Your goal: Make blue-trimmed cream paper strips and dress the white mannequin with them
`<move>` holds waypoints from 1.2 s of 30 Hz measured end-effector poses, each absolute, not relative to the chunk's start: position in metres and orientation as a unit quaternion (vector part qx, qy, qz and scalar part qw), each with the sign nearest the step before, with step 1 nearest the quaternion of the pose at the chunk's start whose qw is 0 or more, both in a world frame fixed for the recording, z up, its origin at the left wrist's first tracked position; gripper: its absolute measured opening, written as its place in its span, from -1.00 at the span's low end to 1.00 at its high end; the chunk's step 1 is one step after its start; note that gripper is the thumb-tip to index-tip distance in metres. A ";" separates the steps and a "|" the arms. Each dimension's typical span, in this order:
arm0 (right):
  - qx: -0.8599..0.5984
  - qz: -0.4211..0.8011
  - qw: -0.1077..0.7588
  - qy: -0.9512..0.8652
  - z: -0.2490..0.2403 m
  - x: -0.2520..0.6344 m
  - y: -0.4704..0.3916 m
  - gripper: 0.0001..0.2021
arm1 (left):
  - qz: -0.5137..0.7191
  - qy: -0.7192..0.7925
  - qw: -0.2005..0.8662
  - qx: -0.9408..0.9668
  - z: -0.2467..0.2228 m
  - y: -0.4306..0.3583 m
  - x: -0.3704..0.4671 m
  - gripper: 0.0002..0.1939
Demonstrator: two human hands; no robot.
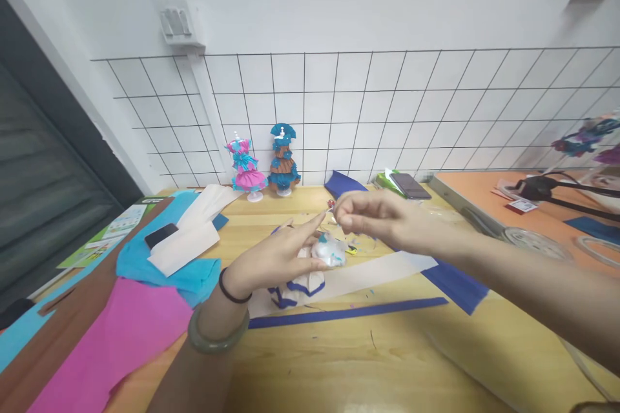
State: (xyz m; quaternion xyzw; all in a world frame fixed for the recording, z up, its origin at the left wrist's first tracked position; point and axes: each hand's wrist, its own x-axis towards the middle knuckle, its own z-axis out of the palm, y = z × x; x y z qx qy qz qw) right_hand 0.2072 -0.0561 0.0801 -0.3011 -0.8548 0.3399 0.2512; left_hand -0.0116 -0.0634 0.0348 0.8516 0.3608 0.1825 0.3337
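Observation:
My left hand (285, 248) reaches over a small ruffled piece of white crepe paper with blue edges (307, 282). Its index finger is stretched and its thumb is apart, with the paper partly hidden under the palm. Beside the thumb is a shiny white, plastic-looking bundle (330, 250); whether the hand presses on it I cannot tell. My right hand (375, 214) is raised just right of the left fingertips, its thumb and fingers pinched together. Whatever is in that pinch is too small to make out. A small red-and-white item (331, 204) shows between the hands.
A white paper strip (372, 274) and a blue strip (349, 313) cross the wooden table. Two paper-dressed figurines (249, 171) stand by the wall. Pink (121, 335) and turquoise paper (194, 281) lie left. A phone (411, 185) is at the back, an orange table (484, 197) right.

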 end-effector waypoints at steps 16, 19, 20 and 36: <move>-0.097 -0.226 0.148 -0.958 0.059 0.211 -0.064 -0.75 | 0.214 0.397 0.288 0.845 0.041 -0.068 -0.013 -0.22; -0.035 -0.279 0.128 -0.951 0.060 0.211 -0.065 -0.78 | 0.206 0.381 0.314 0.845 0.041 -0.069 -0.014 -0.18; -0.018 -0.288 0.124 -0.949 0.061 0.211 -0.064 -0.78 | 0.206 0.373 0.327 0.844 0.041 -0.069 -0.014 -0.18; -0.131 -0.129 0.124 -0.975 0.066 0.208 -0.064 -0.64 | 0.198 0.344 0.361 0.844 0.039 -0.068 -0.007 -0.24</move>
